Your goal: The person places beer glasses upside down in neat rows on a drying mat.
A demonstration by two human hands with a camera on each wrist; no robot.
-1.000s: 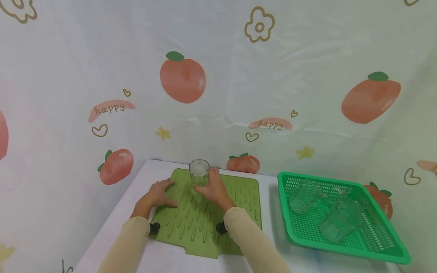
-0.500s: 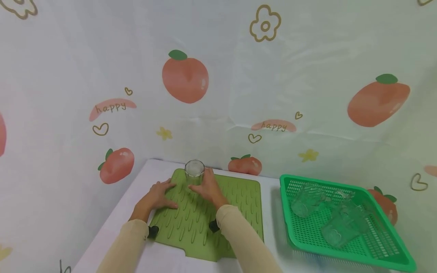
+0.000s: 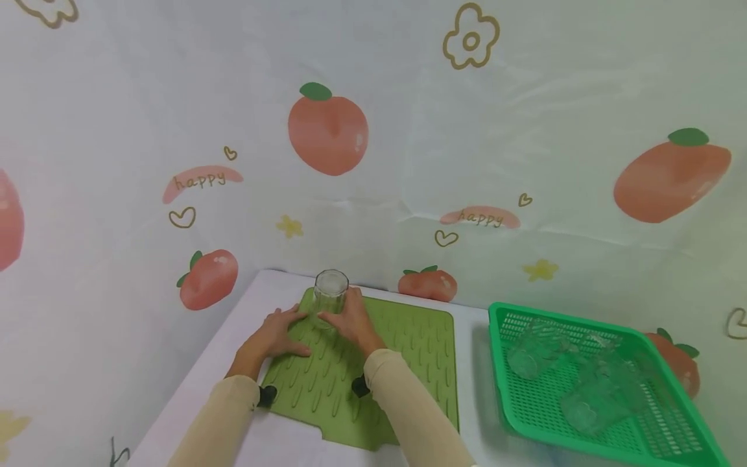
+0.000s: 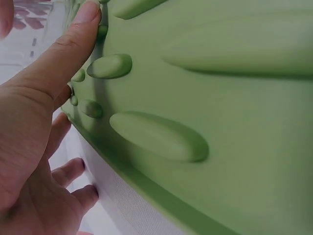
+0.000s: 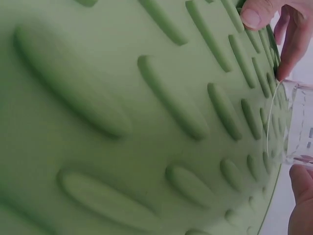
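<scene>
Backdrop: white sheeting (image 3: 397,168), lightly creased, filling the upper frame and both sides
Fruit prints: red with green leaves; large ones upper centre (image 3: 329,135) and at right (image 3: 671,181), smaller ones lower down
Lettering: "happy" on pink bands (image 3: 201,178), left and right of centre
Flowers: brown outline (image 3: 471,40) at top, yellow blooms (image 3: 289,226) lower
Counter: white (image 3: 280,444), meeting the sheeting
Light: soft, greyer toward the right

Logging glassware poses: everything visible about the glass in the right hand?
The glass is clear and colourless, with a faceted-looking wall. It seems mouth-down, over the green mat near its far left corner, gripped at the side by the right hand. Whether its rim touches the mat is unclear.
</scene>
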